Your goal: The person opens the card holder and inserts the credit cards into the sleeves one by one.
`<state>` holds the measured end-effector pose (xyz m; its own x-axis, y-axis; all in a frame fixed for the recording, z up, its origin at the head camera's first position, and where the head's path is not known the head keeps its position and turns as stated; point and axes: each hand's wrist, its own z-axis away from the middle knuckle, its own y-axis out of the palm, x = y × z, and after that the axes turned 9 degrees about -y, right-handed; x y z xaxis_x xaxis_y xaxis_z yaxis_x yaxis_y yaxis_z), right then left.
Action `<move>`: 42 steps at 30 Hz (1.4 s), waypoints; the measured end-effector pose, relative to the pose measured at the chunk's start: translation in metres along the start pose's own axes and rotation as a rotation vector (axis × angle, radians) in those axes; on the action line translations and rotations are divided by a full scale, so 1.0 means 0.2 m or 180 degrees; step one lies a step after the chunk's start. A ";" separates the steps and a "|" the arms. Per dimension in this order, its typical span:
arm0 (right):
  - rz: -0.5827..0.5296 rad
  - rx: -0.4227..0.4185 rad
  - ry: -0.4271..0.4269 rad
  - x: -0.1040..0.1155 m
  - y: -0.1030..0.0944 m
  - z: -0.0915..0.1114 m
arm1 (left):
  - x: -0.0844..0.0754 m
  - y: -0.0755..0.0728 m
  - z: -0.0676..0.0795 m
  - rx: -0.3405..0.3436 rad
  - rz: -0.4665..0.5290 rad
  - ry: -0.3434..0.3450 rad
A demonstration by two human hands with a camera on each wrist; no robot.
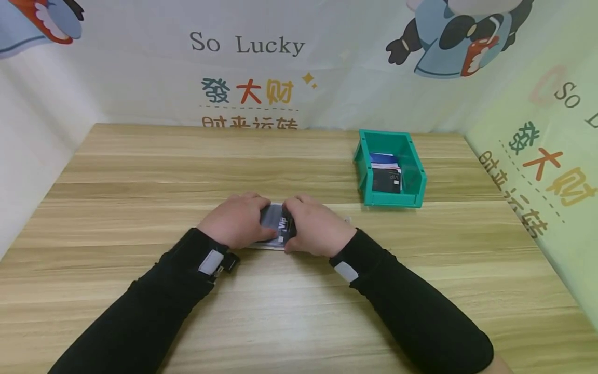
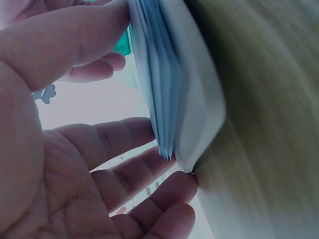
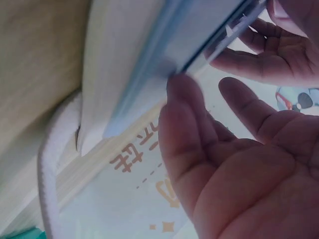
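A card holder booklet [image 1: 270, 214] with clear sleeves lies on the table between both hands. In the left wrist view its thin bluish pages [image 2: 162, 84] fan out above a pale cover [image 2: 202, 94]. My left hand [image 1: 235, 222] holds the booklet from the left, thumb on the pages and fingers at the far edge. A black VIP card [image 1: 287, 227] lies over the sleeve's right part. My right hand [image 1: 319, 226] pinches that card between the thumb and a finger at its near and far edges. How far the card sits inside the sleeve is hidden.
A green bin [image 1: 416, 200] with several cards [image 1: 386, 180] inside stands at the back right of the wooden table [image 1: 299, 311]. A whitish strap [image 3: 45, 169] hangs from the booklet's right side. Printed cloth rises behind and to the right.
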<state>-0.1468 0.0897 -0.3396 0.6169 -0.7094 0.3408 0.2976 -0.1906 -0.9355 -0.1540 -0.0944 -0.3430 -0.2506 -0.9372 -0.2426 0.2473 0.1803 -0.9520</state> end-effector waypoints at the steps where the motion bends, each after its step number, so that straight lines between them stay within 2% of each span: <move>1: -0.0084 -0.0006 0.0050 0.00 0.00 0.00 | 0.00 0.00 0.00 0.0005 0.0011 -0.0004; 7: -0.0381 -0.0002 0.0179 0.01 -0.01 0.00 | 0.00 0.00 0.00 0.0022 0.0092 -0.0034; 14: -0.0623 -0.0068 0.0121 0.01 -0.01 0.00 | 0.00 -0.01 0.02 0.0022 0.0221 0.0008; 19: -0.0693 -0.0074 0.0116 0.01 -0.01 0.00 | 0.00 -0.01 0.02 0.0110 0.0337 -0.0015; 34: -0.0917 -0.0067 0.0105 0.04 -0.01 0.00 | -0.01 0.02 0.01 -0.0049 0.0148 0.0067; 42: -0.1059 -0.0055 0.0152 0.05 0.00 0.00 | -0.01 0.02 0.01 -0.0097 0.0073 0.0037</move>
<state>-0.1410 0.0835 -0.3356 0.4532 -0.6372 0.6233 0.4642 -0.4282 -0.7753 -0.1507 -0.0913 -0.3466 -0.2562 -0.9292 -0.2664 0.2245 0.2109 -0.9514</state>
